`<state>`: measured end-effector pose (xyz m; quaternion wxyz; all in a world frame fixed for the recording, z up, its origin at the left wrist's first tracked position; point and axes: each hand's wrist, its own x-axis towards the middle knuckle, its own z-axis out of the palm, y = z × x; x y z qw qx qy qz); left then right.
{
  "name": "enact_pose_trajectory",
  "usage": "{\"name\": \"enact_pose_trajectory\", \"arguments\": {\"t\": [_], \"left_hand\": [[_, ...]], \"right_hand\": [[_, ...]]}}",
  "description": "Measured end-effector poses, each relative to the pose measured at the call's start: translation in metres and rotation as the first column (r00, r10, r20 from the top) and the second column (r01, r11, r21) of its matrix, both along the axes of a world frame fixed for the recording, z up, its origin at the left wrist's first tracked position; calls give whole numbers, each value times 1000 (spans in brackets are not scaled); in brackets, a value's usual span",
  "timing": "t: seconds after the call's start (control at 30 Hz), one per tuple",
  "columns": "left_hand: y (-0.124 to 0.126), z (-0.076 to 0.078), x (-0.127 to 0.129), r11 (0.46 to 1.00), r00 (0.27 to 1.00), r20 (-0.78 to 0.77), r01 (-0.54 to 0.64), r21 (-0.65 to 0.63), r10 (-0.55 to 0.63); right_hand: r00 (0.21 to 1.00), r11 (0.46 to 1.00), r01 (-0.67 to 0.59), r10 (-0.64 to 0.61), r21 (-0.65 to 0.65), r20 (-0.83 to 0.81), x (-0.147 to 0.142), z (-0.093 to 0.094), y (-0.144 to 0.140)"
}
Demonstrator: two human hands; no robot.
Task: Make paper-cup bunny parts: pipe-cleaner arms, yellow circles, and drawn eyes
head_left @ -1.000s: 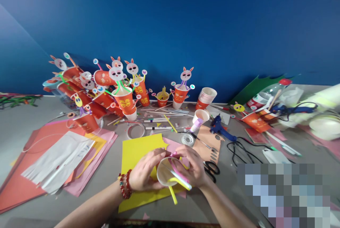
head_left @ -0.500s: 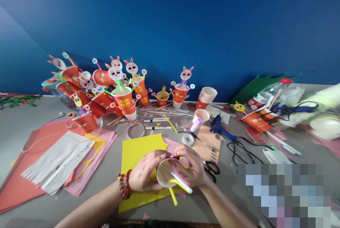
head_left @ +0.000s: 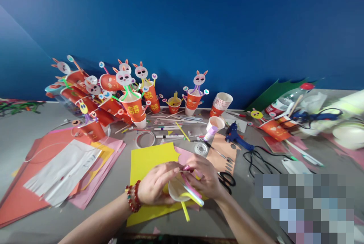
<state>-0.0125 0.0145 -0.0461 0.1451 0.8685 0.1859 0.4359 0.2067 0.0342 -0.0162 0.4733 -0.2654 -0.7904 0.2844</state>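
Paper cup is held sideways between left hand fingers, curled round its wall, and right hand, apparently pinching straws at the rim. Light, crushable; best gripped gently round the wall.

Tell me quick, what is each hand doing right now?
Left hand: closed around the white paper cup.
Right hand: pinching the pink plastic straw in that cup.
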Motion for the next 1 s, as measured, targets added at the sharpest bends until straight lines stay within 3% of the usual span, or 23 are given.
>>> {"name": "enact_pose_trajectory", "arguments": {"t": [0.3, 0.53, 1.0], "left_hand": [[-1, -3, 1, 997, 1000, 22, 0, -79, 2], [0, -5, 2, 991, 997, 77, 36, -127, -27], [-2, 1, 4, 978, 998, 51, -37, -203, 48]], "right_hand": [[997, 998, 49, -52, 47, 59, 0, 0, -1], [997, 999, 49, -50, 9, 66, 1, 0, -1], [996, 997, 80, -79, -20, 49, -2, -4, 2]]}}
